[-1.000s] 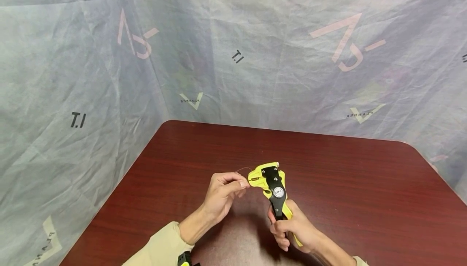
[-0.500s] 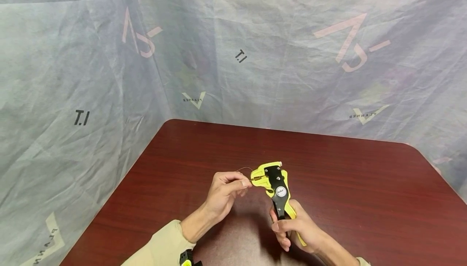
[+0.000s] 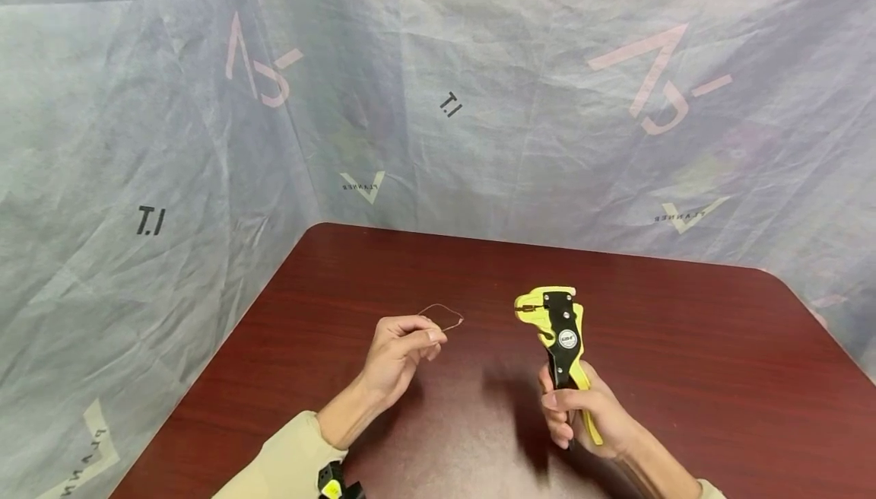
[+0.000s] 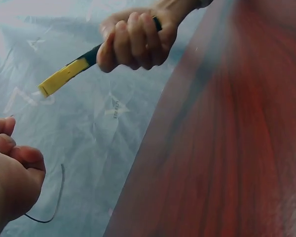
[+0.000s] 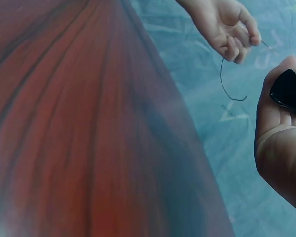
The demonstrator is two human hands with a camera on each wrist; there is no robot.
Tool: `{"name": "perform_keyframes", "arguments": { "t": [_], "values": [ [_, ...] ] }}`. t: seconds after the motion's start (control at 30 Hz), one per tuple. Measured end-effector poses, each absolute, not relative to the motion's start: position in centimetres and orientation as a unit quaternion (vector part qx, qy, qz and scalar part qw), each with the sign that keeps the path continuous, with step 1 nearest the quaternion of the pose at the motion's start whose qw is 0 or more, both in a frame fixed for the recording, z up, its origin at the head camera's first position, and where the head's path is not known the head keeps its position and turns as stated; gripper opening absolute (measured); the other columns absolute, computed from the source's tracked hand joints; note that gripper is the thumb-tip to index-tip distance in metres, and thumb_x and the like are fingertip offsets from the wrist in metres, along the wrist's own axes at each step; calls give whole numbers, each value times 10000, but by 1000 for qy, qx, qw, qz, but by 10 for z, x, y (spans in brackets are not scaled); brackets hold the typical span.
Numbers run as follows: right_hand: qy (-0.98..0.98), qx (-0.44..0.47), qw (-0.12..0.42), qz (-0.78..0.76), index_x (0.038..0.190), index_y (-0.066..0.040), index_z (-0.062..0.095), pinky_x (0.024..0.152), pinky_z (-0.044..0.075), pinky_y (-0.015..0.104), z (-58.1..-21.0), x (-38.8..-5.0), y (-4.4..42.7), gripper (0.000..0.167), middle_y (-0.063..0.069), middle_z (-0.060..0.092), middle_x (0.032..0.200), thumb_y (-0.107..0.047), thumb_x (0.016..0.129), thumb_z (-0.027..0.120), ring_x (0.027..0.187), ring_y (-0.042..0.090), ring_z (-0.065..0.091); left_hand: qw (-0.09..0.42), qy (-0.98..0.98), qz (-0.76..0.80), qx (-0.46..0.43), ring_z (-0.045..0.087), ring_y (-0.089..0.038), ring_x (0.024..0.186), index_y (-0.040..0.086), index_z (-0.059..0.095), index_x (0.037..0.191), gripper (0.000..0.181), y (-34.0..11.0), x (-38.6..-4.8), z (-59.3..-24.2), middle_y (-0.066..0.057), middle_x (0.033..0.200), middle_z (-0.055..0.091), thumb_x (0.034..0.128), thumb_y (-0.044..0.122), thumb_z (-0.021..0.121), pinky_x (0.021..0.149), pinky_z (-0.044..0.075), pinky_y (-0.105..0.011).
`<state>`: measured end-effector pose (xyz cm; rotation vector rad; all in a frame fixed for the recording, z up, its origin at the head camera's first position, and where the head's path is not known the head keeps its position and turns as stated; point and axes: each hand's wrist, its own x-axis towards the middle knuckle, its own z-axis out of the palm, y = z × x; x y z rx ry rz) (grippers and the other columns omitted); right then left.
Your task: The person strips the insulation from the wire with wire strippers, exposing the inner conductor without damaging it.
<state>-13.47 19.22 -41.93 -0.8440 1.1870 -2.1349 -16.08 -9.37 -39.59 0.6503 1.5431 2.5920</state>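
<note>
Between thumb and forefinger, my left hand pinches a thin wire, which loops above the fingers in the head view. The wire's loose tail curves below the left hand in the left wrist view. My right hand grips the handles of a yellow and black wire stripper, held upright over the table with its head toward the left. A visible gap separates the wire from the stripper's head. In the right wrist view, only a black handle end of the tool shows.
A dark red wood-grain table with rounded corners lies under both hands. Grey printed cloth hangs behind it and along the left side. A black and yellow device shows near the left sleeve.
The hands have drawn apart: the stripper moved right and slightly up, my left hand moved left. The wire, earlier at the stripper's head, is now clear of it.
</note>
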Motion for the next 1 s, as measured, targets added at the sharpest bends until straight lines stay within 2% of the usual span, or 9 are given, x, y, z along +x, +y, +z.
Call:
{"name": "perform_keyframes", "arguments": {
  "t": [0.1, 0.17, 0.5, 0.63, 0.73, 0.87, 1.0],
  "values": [
    [464, -287, 296, -784, 979, -117, 541, 477, 452, 230, -420, -135, 196, 333, -81, 531, 723, 139, 897, 345, 540, 59, 506, 40, 515, 833, 199, 428, -98, 620, 170, 775, 789, 392, -98, -164, -398, 74, 705, 653, 885, -115, 524, 640, 411, -208],
    [480, -267, 308, -777, 971, -124, 539, 527, 482, 211, -420, -135, 196, 298, -84, 535, 713, 116, 905, 376, 552, 45, 528, 47, 524, 829, 188, 429, -95, 618, 179, 775, 781, 391, -98, -165, -400, 81, 700, 653, 887, -109, 532, 641, 411, -211],
    [493, -230, 316, -777, 960, -140, 530, 531, 488, 220, -427, -135, 199, 270, -94, 553, 697, 90, 912, 395, 546, 32, 554, 60, 595, 786, 157, 488, -60, 613, 216, 764, 777, 332, -96, -174, -411, 114, 687, 641, 899, -43, 596, 614, 428, -194],
    [493, -223, 321, -778, 967, -136, 538, 557, 502, 236, -428, -138, 203, 268, -84, 566, 712, 82, 936, 386, 561, 48, 563, 68, 654, 741, 137, 499, -59, 625, 26, 767, 874, 109, -95, -180, -416, 129, 748, 677, 891, 12, 661, 605, 430, -191],
    [488, -222, 326, -778, 985, -128, 553, 583, 525, 249, -429, -140, 208, 284, -80, 588, 739, 82, 951, 364, 593, 62, 589, 68, 697, 700, 140, 479, -53, 618, -116, 714, 964, 177, -96, -183, -419, 151, 780, 681, 887, 43, 694, 585, 409, -187],
    [489, -219, 331, -776, 1007, -123, 564, 620, 551, 268, -429, -143, 214, 295, -71, 605, 768, 72, 963, 347, 629, 79, 620, 68, 735, 657, 152, 446, -42, 576, -111, 721, 979, 197, -99, -187, -426, 170, 781, 657, 882, 60, 717, 540, 375, -185],
    [492, -215, 332, -776, 1017, -119, 564, 643, 562, 283, -430, -145, 221, 290, -60, 596, 779, 64, 971, 344, 643, 93, 623, 71, 748, 641, 157, 421, -41, 549, -101, 731, 973, 186, -100, -192, -434, 134, 782, 634, 869, 52, 728, 503, 352, -175]
  ]
}}
